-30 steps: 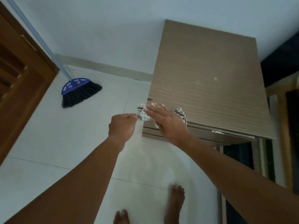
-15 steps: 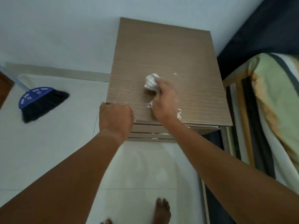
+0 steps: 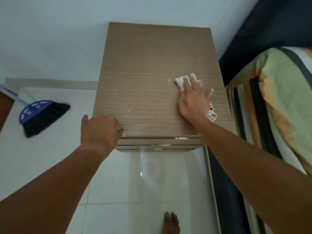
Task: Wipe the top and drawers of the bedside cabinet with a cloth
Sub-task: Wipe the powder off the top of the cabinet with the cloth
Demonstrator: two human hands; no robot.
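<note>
The brown wood-grain bedside cabinet stands against the pale wall, seen from above. Its drawer fronts show as thin strips under the front edge. My right hand lies flat on the right part of the top and presses a white checked cloth against it. Cloth ends stick out past the fingertips and beside the wrist. My left hand is curled over the cabinet's front left corner. Small white specks dot the top.
A blue broom with black bristles lies on the white tiled floor at the left. A bed with a striped green and white sheet runs along the cabinet's right side. My bare foot is on the tiles in front.
My right hand has slid the cloth from the front left edge, across the middle, to the right part of the top. My left hand let go of the cloth and took the front left corner.
</note>
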